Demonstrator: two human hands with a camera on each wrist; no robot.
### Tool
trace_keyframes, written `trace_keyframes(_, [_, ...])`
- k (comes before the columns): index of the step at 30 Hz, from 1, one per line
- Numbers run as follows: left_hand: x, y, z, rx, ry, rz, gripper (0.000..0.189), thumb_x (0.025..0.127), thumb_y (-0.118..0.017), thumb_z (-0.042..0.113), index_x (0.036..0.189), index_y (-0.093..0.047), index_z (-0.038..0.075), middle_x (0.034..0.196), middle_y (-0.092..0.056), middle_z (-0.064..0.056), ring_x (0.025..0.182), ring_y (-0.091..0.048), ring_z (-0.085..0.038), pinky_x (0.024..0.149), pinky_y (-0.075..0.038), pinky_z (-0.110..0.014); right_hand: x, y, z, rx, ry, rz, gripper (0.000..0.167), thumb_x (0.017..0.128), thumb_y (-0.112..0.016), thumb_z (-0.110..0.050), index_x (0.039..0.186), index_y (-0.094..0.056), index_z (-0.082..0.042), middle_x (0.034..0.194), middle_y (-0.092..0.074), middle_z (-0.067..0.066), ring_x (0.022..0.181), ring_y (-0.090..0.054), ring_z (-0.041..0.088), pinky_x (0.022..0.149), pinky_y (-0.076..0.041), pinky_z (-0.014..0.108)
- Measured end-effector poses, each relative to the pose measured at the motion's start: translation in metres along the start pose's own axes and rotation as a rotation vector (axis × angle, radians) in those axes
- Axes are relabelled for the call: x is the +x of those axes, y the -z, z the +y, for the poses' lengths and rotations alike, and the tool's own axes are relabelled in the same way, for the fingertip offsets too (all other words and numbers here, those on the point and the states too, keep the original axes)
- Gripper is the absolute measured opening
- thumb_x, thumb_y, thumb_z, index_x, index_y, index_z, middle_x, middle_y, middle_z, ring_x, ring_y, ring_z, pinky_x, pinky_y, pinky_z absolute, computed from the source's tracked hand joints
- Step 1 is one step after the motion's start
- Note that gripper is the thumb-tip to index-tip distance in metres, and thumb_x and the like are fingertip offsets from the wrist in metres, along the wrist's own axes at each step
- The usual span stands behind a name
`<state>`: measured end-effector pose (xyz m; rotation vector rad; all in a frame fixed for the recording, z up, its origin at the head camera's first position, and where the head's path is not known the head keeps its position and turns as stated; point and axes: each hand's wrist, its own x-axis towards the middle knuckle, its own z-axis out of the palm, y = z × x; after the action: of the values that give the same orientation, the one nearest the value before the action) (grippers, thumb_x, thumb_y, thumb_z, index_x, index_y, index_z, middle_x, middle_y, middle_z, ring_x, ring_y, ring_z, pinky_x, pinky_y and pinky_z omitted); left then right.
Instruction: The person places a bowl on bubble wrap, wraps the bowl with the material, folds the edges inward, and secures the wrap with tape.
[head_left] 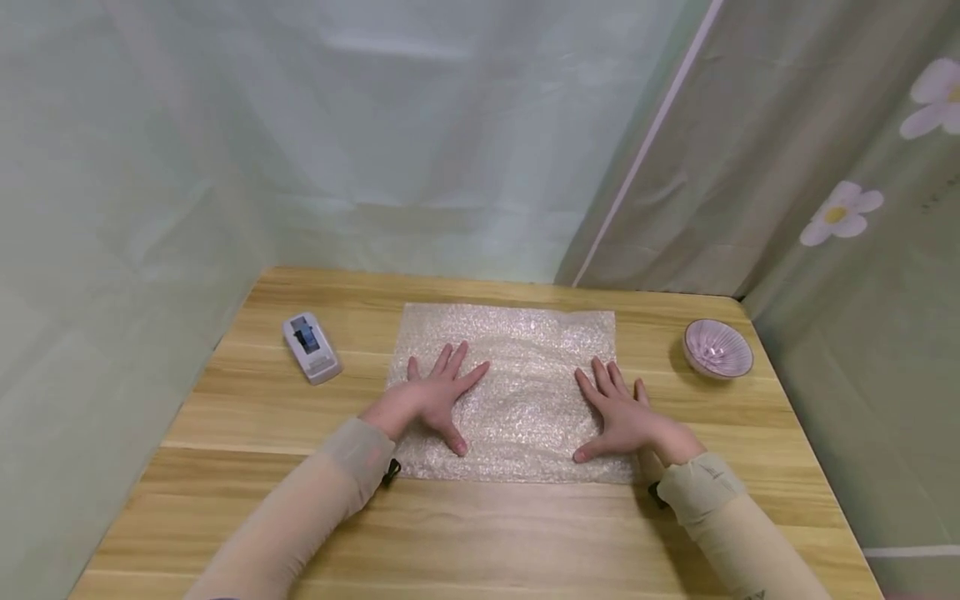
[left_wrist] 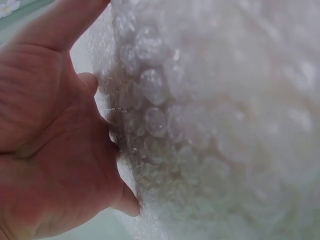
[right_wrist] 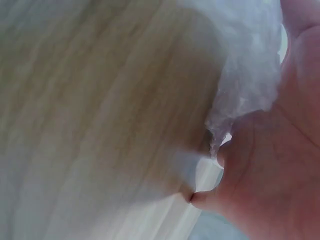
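Note:
A rectangular sheet of clear bubble wrap lies flat on the wooden table, slightly rippled. My left hand rests on its left part with the fingers spread. On the right part lies my right hand, fingers also spread, the little finger past the sheet's right edge. In the left wrist view the bubbles show large beside the left hand. The right wrist view has the right hand at the edge of the bubble wrap, its little fingertip touching bare wood.
On the left of the wooden table lies a small white device with a dark window. A pink-and-white ribbed bowl stands at the right. Pale curtains hang behind and beside the table.

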<state>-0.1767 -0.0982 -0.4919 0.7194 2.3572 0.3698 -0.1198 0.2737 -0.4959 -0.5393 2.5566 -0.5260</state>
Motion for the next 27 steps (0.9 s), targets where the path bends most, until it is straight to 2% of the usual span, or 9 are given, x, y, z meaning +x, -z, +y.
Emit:
trace_keyframes(2, [-0.001, 0.002, 0.000, 0.003, -0.006, 0.004, 0.152, 0.060, -0.098, 0.060, 0.174, -0.001, 0.034, 0.172, 0.034, -0.010, 0.157, 0.032, -0.036, 0.109, 0.021, -0.085, 0.000, 0.004, -0.003, -0.003, 0.000, -0.011, 0.141, 0.076, -0.087, -0.070, 0.173, -0.004, -0.010, 0.174, 0.019, 0.025, 0.159, 0.019, 0.050, 0.114, 0.011, 0.085])
trace_keyframes(6, [0.006, -0.003, -0.008, 0.017, -0.016, 0.023, 0.155, 0.056, -0.098, 0.064, 0.173, 0.001, 0.037, 0.172, 0.036, -0.009, 0.156, 0.033, -0.037, 0.106, 0.021, -0.088, 0.000, 0.008, -0.004, -0.026, -0.011, -0.019, 0.140, 0.075, -0.087, -0.069, 0.173, -0.005, -0.010, 0.175, 0.017, 0.025, 0.160, 0.016, 0.049, 0.113, 0.009, 0.086])
trace_keyframes(13, [0.011, -0.007, -0.012, 0.029, 0.010, -0.006, 0.158, 0.054, -0.099, 0.063, 0.172, 0.004, 0.039, 0.170, 0.039, -0.007, 0.155, 0.036, -0.035, 0.106, 0.021, -0.087, -0.004, 0.006, 0.000, 0.022, 0.018, -0.005, 0.140, 0.073, -0.088, -0.070, 0.173, -0.010, -0.011, 0.176, 0.013, 0.025, 0.159, 0.013, 0.052, 0.110, 0.010, 0.089])
trace_keyframes(19, [0.010, -0.005, -0.010, 0.034, 0.041, -0.048, 0.157, 0.057, -0.099, 0.062, 0.171, 0.007, 0.041, 0.168, 0.042, -0.004, 0.153, 0.039, -0.031, 0.109, 0.021, -0.085, -0.006, 0.004, 0.003, 0.030, 0.028, 0.007, 0.138, 0.073, -0.088, -0.070, 0.173, -0.013, -0.013, 0.176, 0.010, 0.024, 0.160, 0.010, 0.052, 0.112, 0.008, 0.088])
trace_keyframes(27, [0.005, 0.000, -0.004, 0.028, 0.023, -0.041, 0.155, 0.060, -0.100, 0.060, 0.173, 0.004, 0.037, 0.171, 0.038, -0.007, 0.155, 0.036, -0.034, 0.107, 0.024, -0.085, -0.009, 0.007, 0.005, -0.008, 0.027, 0.015, 0.127, 0.080, -0.086, -0.066, 0.173, -0.016, -0.013, 0.178, 0.005, 0.022, 0.161, 0.006, 0.049, 0.116, 0.004, 0.085])
